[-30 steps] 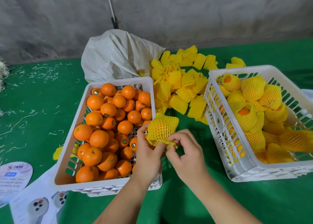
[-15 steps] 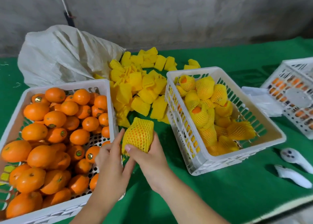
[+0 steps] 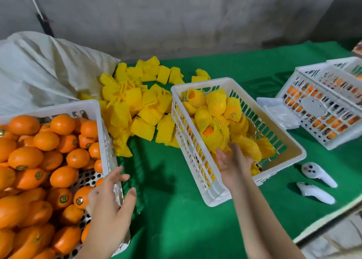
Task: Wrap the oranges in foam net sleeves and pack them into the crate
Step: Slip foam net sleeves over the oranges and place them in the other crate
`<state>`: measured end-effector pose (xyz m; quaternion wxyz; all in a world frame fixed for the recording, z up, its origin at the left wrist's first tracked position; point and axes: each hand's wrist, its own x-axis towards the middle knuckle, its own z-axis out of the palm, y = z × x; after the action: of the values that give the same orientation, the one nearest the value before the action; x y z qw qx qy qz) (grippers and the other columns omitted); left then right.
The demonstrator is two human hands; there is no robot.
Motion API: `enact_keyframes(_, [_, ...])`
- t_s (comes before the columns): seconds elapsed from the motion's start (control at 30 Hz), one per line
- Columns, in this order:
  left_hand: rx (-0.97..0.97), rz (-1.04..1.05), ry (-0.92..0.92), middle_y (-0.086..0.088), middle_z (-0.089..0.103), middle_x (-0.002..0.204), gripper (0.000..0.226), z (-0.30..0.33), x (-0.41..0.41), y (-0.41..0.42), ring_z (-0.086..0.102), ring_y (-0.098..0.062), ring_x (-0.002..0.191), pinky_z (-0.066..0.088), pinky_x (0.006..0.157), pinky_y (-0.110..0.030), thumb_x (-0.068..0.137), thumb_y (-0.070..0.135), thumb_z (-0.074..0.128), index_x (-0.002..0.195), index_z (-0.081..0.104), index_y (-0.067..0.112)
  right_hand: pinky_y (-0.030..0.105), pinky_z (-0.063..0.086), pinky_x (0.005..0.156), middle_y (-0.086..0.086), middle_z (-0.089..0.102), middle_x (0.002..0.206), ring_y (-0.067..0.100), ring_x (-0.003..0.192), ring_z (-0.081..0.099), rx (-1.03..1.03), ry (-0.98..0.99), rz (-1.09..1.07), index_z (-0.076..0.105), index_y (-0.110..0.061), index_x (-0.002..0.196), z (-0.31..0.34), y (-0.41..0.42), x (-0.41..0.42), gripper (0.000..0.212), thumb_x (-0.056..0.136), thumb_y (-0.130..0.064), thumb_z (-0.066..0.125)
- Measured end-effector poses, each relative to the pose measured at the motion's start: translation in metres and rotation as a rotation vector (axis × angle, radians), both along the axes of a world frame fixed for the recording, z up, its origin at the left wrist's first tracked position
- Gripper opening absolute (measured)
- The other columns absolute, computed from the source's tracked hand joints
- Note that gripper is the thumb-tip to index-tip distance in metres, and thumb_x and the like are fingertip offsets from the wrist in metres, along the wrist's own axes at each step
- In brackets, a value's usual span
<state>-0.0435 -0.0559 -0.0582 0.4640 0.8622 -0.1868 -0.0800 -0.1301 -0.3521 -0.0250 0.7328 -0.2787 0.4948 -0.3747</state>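
Note:
A white crate [image 3: 101, 125] at the left holds several bare oranges [image 3: 58, 178]. Loose yellow foam net sleeves [image 3: 137, 101] lie heaped on the green cloth behind it. The packing crate [image 3: 199, 82] in the middle holds several sleeved oranges. My right hand [image 3: 233, 162] is inside that crate's near end, palm showing and fingers loosely straight, touching a wrapped orange [image 3: 248, 149] that lies among the others. My left hand [image 3: 109, 200] hovers open over the right rim of the bare-orange crate, holding nothing.
A white sack [image 3: 39, 72] slumps at the back left. A third white crate [image 3: 321, 109] with oranges stands at the far right beside a clear plastic bag [image 3: 278, 111]. Two white controllers [image 3: 317, 174] lie near the table's front right edge.
Both hands held the sleeved orange between the crates; my right hand has carried it into the packing crate and loosened. My left hand has let go and drawn back to the bare oranges.

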Motion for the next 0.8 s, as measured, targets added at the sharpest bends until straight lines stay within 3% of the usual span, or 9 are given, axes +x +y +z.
enact_keyframes(0.03, [-0.003, 0.009, 0.018, 0.034, 0.054, 0.130, 0.055, -0.001, 0.002, 0.000, 0.039, -0.018, 0.114, 0.027, 0.096, -0.041, 0.094, 0.052, 0.059, 0.146, 0.041, 0.045, 0.038, 0.058, 0.096, 0.005, 0.066, 0.107, 0.018, 0.090, 0.076, 0.014, 0.034, 0.013, 0.009, -0.033, 0.159, -0.001, -0.001, 0.003, 0.085, 0.098, -0.024, 0.068])
enact_keyframes(0.1, [0.012, 0.029, -0.021, 0.020, 0.052, 0.127, 0.050, -0.005, 0.004, 0.001, 0.042, -0.025, 0.119, 0.031, 0.101, -0.044, 0.099, 0.050, 0.064, 0.144, 0.044, 0.044, 0.039, 0.059, 0.093, 0.005, 0.064, 0.123, 0.019, 0.091, 0.075, -0.136, 0.120, 0.068, -0.004, -0.043, 0.159, -0.007, 0.001, 0.008, 0.094, 0.099, -0.019, 0.065])
enact_keyframes(0.17, [-0.018, 0.072, -0.037, 0.021, 0.040, 0.128, 0.048, -0.006, 0.006, 0.003, 0.037, -0.014, 0.126, 0.028, 0.107, -0.040, 0.094, 0.052, 0.064, 0.137, 0.043, 0.058, 0.040, 0.059, 0.085, 0.006, 0.053, 0.140, 0.020, 0.099, 0.070, -0.348, 0.211, 0.134, -0.006, -0.053, 0.155, -0.010, 0.009, 0.013, 0.103, 0.093, -0.016, 0.067])
enact_keyframes(0.27, [-0.130, 0.213, 0.147, 0.032, 0.036, 0.122, 0.036, -0.007, 0.013, 0.007, 0.035, -0.009, 0.130, 0.032, 0.110, -0.041, 0.089, 0.062, 0.054, 0.120, 0.043, 0.077, 0.045, 0.051, 0.095, -0.001, 0.033, 0.152, 0.027, 0.131, 0.049, -0.811, 0.404, 0.254, 0.012, -0.045, 0.154, -0.018, 0.025, 0.021, 0.090, 0.084, -0.026, 0.064])
enact_keyframes(0.37, [-0.112, 0.285, 0.357, 0.024, 0.036, 0.142, 0.023, -0.012, 0.038, 0.021, 0.035, -0.019, 0.143, 0.031, 0.120, -0.054, 0.100, 0.061, 0.053, 0.123, 0.050, 0.064, 0.043, 0.030, 0.106, 0.006, 0.030, 0.152, 0.029, 0.139, 0.029, -1.248, 0.633, 0.443, 0.039, -0.026, 0.147, -0.029, 0.048, 0.039, 0.067, 0.083, -0.043, 0.055])
enact_keyframes(0.47, [0.294, 0.189, 0.171, 0.005, 0.032, 0.164, 0.042, -0.031, 0.082, 0.043, 0.029, -0.031, 0.150, 0.024, 0.123, -0.054, 0.106, 0.048, 0.045, 0.148, 0.045, 0.044, 0.050, 0.021, 0.120, -0.003, 0.014, 0.163, 0.027, 0.151, 0.010, -1.307, 0.801, 1.018, 0.036, -0.036, 0.154, -0.052, 0.061, 0.074, 0.067, 0.091, -0.054, 0.051])
enact_keyframes(0.57, [0.846, -0.098, 0.040, 0.002, 0.009, 0.176, 0.067, -0.055, 0.117, 0.063, 0.012, -0.036, 0.158, 0.015, 0.128, -0.052, 0.107, 0.046, 0.043, 0.167, 0.014, 0.037, 0.055, 0.009, 0.124, -0.005, -0.023, 0.168, 0.028, 0.155, -0.016, -1.284, 1.170, 1.490, 0.015, -0.034, 0.163, -0.085, 0.046, 0.123, 0.077, 0.098, -0.052, 0.052])
enact_keyframes(0.67, [1.105, -0.243, 0.056, -0.003, 0.007, 0.174, 0.090, -0.077, 0.116, 0.070, 0.008, -0.038, 0.158, 0.012, 0.128, -0.052, 0.100, 0.047, 0.055, 0.166, -0.004, 0.038, 0.053, 0.006, 0.127, 0.002, -0.033, 0.166, 0.034, 0.155, -0.021, -1.235, 1.369, 1.619, 0.023, -0.027, 0.163, -0.117, 0.021, 0.168, 0.072, 0.101, -0.046, 0.053])
enact_keyframes(0.8, [1.254, -0.173, -0.122, -0.010, 0.031, 0.152, 0.084, -0.081, 0.121, 0.063, 0.036, -0.036, 0.135, 0.029, 0.114, -0.049, 0.100, 0.039, 0.059, 0.166, 0.007, 0.034, 0.051, 0.017, 0.124, -0.001, -0.024, 0.170, 0.036, 0.156, -0.008, -1.389, 1.516, 1.626, 0.033, -0.024, 0.159, -0.148, -0.009, 0.197, 0.065, 0.100, -0.044, 0.052])
